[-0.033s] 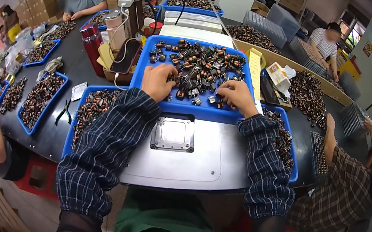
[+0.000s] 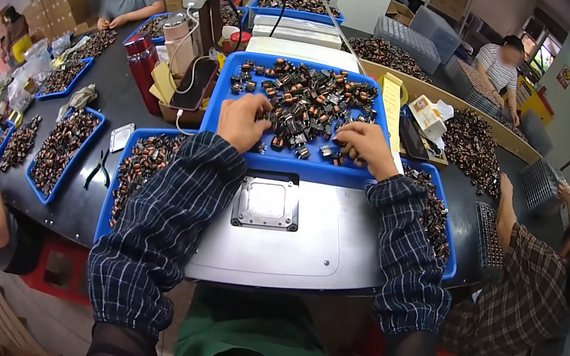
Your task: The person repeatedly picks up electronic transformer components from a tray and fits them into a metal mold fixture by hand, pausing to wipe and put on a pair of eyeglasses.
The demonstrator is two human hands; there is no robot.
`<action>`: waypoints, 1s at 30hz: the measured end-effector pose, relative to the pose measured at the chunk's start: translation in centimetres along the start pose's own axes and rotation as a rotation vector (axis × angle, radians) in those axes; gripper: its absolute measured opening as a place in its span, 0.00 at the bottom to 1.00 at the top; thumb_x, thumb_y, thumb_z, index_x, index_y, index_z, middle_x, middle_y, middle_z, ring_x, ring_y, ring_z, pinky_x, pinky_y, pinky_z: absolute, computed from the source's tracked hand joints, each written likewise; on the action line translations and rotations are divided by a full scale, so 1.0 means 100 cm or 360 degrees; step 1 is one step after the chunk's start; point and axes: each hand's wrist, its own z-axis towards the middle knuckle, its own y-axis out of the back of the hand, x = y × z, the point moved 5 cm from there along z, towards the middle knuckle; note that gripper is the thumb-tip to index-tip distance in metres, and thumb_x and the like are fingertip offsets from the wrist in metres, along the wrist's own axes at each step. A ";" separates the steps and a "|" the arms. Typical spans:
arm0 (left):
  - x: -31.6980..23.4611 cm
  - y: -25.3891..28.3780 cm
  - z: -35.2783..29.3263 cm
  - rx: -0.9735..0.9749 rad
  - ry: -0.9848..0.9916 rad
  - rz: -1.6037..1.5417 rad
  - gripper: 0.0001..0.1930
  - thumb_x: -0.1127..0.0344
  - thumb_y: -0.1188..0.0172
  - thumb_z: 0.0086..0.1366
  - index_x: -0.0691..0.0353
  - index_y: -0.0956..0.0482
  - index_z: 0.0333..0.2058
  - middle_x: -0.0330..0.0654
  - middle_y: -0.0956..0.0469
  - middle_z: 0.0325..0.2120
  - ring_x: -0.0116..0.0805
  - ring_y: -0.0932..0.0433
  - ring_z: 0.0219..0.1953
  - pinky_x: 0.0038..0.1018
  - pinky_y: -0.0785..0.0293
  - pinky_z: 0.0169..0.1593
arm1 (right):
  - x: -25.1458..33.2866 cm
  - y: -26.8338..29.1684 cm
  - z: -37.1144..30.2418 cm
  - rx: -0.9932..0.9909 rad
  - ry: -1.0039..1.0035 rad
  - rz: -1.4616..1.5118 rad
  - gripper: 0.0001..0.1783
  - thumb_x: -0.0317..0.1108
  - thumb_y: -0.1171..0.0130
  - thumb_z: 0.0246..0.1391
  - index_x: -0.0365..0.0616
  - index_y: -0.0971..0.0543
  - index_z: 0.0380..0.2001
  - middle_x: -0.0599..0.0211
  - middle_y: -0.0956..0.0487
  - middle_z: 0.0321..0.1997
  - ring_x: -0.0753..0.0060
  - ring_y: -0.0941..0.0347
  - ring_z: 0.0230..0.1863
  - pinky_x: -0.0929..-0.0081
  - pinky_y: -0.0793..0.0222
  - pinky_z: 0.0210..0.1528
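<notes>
A blue tray [image 2: 218, 91] lies before me, its floor strewn with small black parts wound with copper, which look like little coils [image 2: 312, 107]. My left hand [image 2: 242, 122] reaches over the tray's near left side, fingers curled and thumb drawn in beside the pile. Over the near right side is my right hand [image 2: 367, 146], its thumb and fingertips pinched together among a few parts. What either hand holds, if anything, is hidden or too small to name. Below the tray sits a silver metal plate [image 2: 287, 254] with a square fixture [image 2: 267, 204] set in it.
Fuller blue trays stand left [image 2: 108, 201] and right [image 2: 452, 244] of the plate. A red flask [image 2: 141, 71], a phone [image 2: 195, 84] on a cable and dark-handled pliers [image 2: 100, 171] are to the left. Co-workers sit around the bench; a person in a plaid shirt [image 2: 534, 288] is close on the right.
Both hands stay over the tray with only small finger shifts. The left fingers curl in slightly, and the right fingertips move a little among the coils.
</notes>
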 end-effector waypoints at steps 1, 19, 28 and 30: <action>0.005 0.001 -0.001 -0.0087 0.0073 -0.0143 0.12 0.72 0.38 0.43 0.62 0.25 0.31 0.45 0.26 0.25 0.37 0.25 0.27 0.27 0.30 0.33 | 0.000 0.003 -0.003 -0.0052 0.0022 0.0151 0.09 0.29 0.43 0.39 0.37 0.23 0.28 0.72 0.30 0.15 0.87 0.41 0.12 0.89 0.51 0.10; 0.002 0.007 -0.020 0.0160 -0.0206 0.0008 0.12 0.67 0.43 0.50 0.62 0.25 0.35 0.44 0.26 0.28 0.41 0.27 0.30 0.30 0.32 0.36 | 0.006 0.023 -0.017 -0.0046 0.0223 -0.0016 0.08 0.23 0.38 0.32 0.40 0.27 0.19 0.70 0.28 0.18 0.82 0.34 0.19 0.86 0.47 0.14; -0.003 0.020 -0.019 -0.0118 -0.0212 0.0311 0.11 0.68 0.43 0.49 0.62 0.25 0.33 0.44 0.26 0.29 0.41 0.26 0.29 0.31 0.32 0.35 | 0.025 -0.064 -0.060 0.0568 0.0002 0.0364 0.10 0.26 0.44 0.40 0.38 0.26 0.30 0.71 0.29 0.19 0.87 0.37 0.14 0.91 0.50 0.09; -0.005 0.020 -0.022 0.0064 -0.0185 0.0310 0.11 0.67 0.42 0.48 0.62 0.25 0.33 0.45 0.26 0.29 0.42 0.26 0.29 0.31 0.32 0.35 | 0.030 -0.074 -0.066 0.0470 0.0286 -0.0045 0.09 0.27 0.42 0.39 0.40 0.27 0.28 0.72 0.28 0.18 0.88 0.37 0.14 0.92 0.49 0.11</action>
